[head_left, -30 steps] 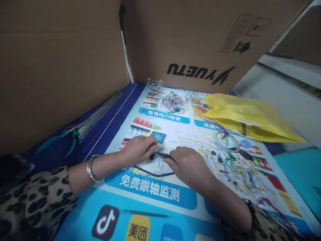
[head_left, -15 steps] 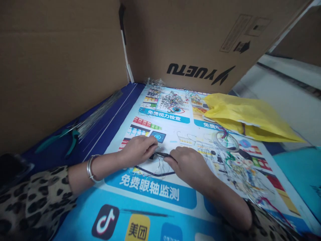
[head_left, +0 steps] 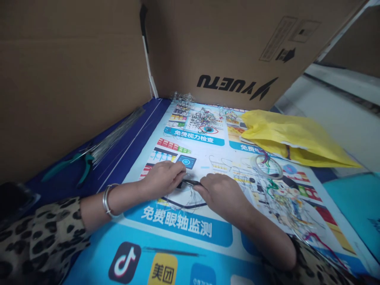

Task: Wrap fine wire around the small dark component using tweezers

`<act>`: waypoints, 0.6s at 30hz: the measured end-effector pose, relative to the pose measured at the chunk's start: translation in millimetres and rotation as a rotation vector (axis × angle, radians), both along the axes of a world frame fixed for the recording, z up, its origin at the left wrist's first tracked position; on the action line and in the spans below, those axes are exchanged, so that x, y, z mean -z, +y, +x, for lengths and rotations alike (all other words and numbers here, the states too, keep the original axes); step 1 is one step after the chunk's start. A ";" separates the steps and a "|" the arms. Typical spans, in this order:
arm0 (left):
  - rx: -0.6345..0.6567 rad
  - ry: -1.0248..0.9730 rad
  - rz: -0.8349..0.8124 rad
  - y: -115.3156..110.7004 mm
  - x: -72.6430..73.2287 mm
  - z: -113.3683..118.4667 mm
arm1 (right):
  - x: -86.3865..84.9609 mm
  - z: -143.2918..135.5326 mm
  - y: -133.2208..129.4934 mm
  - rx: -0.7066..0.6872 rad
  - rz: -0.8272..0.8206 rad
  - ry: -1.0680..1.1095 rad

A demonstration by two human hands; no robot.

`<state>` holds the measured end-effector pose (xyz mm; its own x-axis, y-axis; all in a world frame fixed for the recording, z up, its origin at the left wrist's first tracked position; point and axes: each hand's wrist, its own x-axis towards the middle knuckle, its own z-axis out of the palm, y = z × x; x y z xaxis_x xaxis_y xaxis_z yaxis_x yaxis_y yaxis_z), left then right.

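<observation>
My left hand [head_left: 166,179] is closed in a pinch over the printed sheet [head_left: 208,166]. Whatever lies between its fingertips is too small to make out. My right hand [head_left: 224,196] is wrapped round a slim dark pointed tool [head_left: 191,182], whose tip reaches to the left fingertips. Its handle is hidden in the fist, so I cannot tell whether it is pliers or tweezers. Thin loose wires [head_left: 190,200] show on the sheet below the tool. Right of my right hand lies a tangle of wires [head_left: 267,198].
Cardboard walls [head_left: 74,79] stand at the left and back. Green-handled pliers [head_left: 86,168] and a bundle of straight wires [head_left: 115,132] lie at left. A clear tape roll [head_left: 280,172], a yellow bag [head_left: 299,134] and wire piles [head_left: 204,117] are beyond my hands.
</observation>
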<state>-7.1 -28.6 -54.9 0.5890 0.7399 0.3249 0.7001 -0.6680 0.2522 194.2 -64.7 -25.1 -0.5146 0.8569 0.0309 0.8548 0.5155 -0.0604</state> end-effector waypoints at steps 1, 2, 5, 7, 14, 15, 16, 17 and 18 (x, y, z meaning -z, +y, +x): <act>-0.001 0.005 -0.002 -0.2 -0.4 0.2 | -0.1 -0.2 0.0 0.001 0.000 0.000; -0.002 0.011 -0.005 -0.4 -0.9 0.4 | -0.3 -0.5 0.0 0.002 0.002 -0.001; -0.004 0.019 -0.006 -0.9 -2.5 0.7 | -0.9 -0.8 0.1 -0.004 0.013 0.002; -0.005 0.020 0.003 -1.0 -2.9 0.7 | -0.9 -0.7 0.2 -0.011 0.017 0.001; -0.027 0.034 0.006 -2.0 -3.1 1.1 | -0.2 -2.3 0.8 -0.024 0.034 -0.030; -0.031 0.030 -0.005 -2.2 -3.9 1.2 | -0.8 -2.1 1.4 -0.029 0.035 -0.034; -0.038 0.024 -0.019 -2.4 -5.0 1.2 | -1.8 -1.4 2.3 -0.031 0.036 -0.038; -0.051 0.017 -0.032 -2.5 -6.2 1.1 | -3.1 0.0 3.3 -0.027 0.036 -0.041; -0.068 0.009 -0.042 -2.4 -7.4 0.9 | -4.9 2.1 4.3 -0.018 0.039 -0.043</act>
<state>-6.1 -31.0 -47.6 0.5399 0.7910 0.2877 0.7456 -0.6081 0.2726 196.3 -60.4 -20.3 -0.5319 0.8458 0.0414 0.8465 0.5324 -0.0029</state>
